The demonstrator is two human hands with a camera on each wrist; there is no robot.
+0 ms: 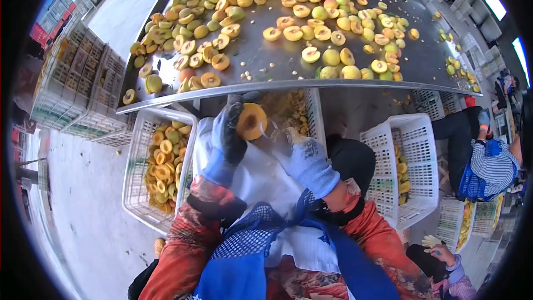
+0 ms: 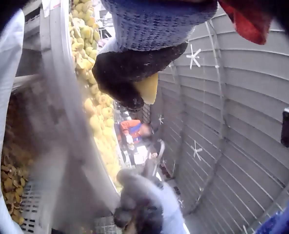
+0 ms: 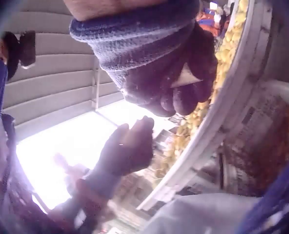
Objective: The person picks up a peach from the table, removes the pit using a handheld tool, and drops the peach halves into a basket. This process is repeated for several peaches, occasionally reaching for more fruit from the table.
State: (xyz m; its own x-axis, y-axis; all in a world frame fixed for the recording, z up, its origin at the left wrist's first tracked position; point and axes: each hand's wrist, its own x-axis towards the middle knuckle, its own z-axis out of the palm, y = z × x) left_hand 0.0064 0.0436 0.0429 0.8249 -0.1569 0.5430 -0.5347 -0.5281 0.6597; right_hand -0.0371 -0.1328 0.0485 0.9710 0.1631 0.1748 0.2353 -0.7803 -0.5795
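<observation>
Below the fruit-strewn steel table (image 1: 261, 58), left fingers (image 1: 232, 125) clasp a peach half (image 1: 251, 121), right fingers (image 1: 288, 140) seemingly grip a tool (image 2: 157, 152).

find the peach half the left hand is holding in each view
Head: peach half just above centre, cut face up, in the left hand.
Left wrist: upper centre, a yellow wedge in the dark glove's grip, above the right hand and its metal loop tool.
Right wrist: not visible; the left hand shows its back.
Shared landmark: the metal table rim.
</observation>
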